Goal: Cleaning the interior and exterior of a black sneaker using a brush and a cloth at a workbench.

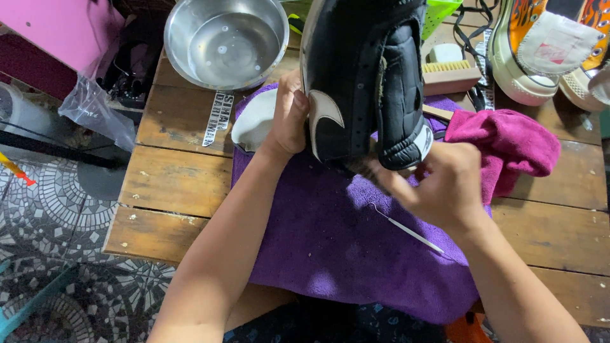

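My left hand (289, 117) grips the side of a black sneaker (362, 76) with a white side stripe, held upright above a purple towel (330, 248). At the shoe's heel, my right hand (438, 184) is closed on a small brush whose dark bristles (365, 170) press against the shoe. The brush handle is mostly hidden in my fingers.
A steel bowl (225, 41) holds a little water at the back of the wooden table (171, 184). A magenta cloth (508, 146), a wooden scrub brush (451, 73) and flame-patterned sneakers (546, 47) lie at the right. A thin white stick (406, 230) rests on the towel. Tiled floor lies left.
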